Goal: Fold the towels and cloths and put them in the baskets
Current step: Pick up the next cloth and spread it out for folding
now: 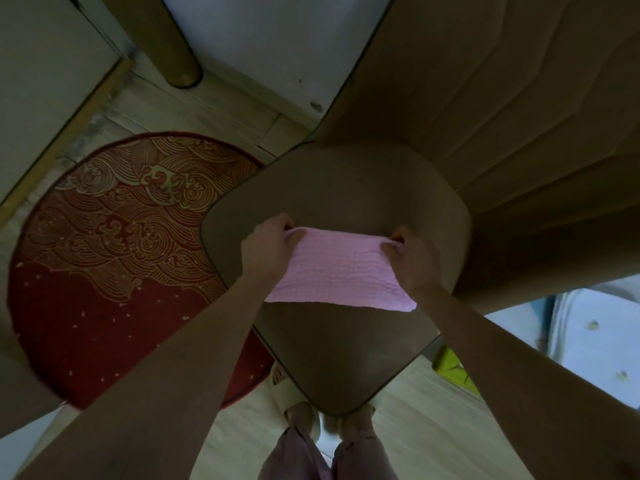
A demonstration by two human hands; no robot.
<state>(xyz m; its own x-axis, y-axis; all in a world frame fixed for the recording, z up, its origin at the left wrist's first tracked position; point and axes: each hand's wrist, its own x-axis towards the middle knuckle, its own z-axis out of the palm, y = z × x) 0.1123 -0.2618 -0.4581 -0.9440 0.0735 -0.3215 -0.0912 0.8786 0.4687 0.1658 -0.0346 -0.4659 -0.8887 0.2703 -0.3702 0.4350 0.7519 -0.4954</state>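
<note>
We fold one pink cloth [337,271] on the worktop [346,188].
Our left hand [268,242] and right hand [412,261] each pinch a far corner; the cloth lies flat between them.

arms: bare, no sleeves | trousers [294,455]: pinkish, loose | slippers [277,379]: cream, open-toed

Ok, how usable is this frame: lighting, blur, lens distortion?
Head view: dim overall, the brown stool top murky; the pink cloth is the brightest thing and its weave reads sharply. Both the left hand and right hand are fairly crisp. Strong wide-angle bending at the edges; the red patterned rug is slightly soft.
</note>
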